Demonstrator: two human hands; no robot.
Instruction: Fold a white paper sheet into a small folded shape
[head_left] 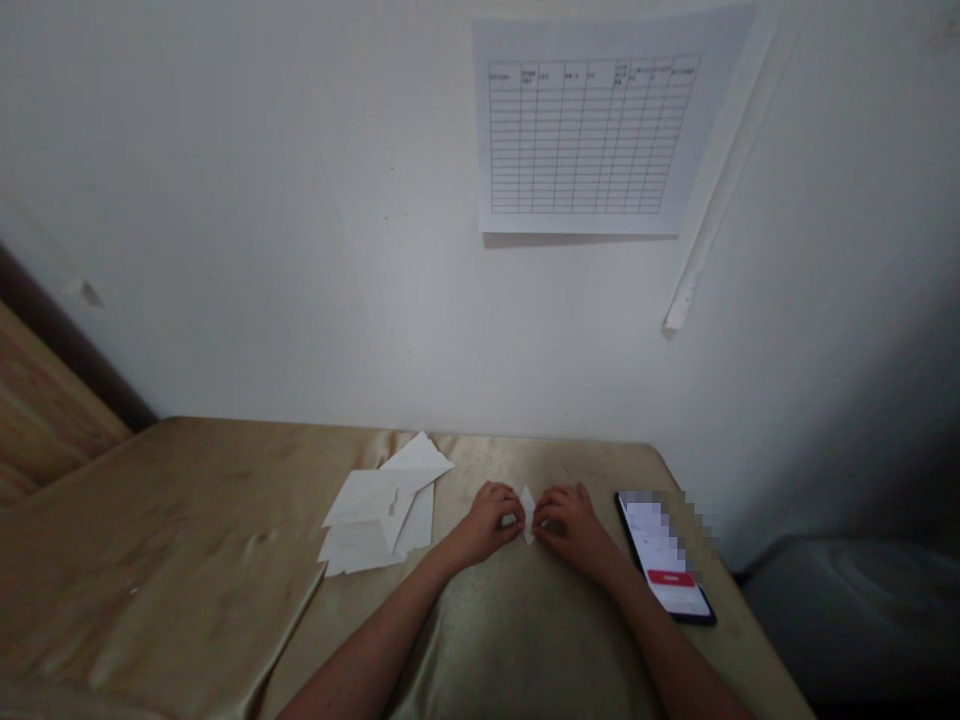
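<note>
between the two hands, near the front middle of the cloth-covered table [517, 620], a small folded white paper [528, 515] stands with its long axis pointing away from the person. the left hand [491, 520] and the right hand [570, 525] pinch its opposite sides, about equally near.

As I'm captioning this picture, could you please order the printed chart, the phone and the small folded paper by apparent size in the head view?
Largest: printed chart
Middle: phone
Smallest: small folded paper

Dim, soft light; right side in shadow.
</note>
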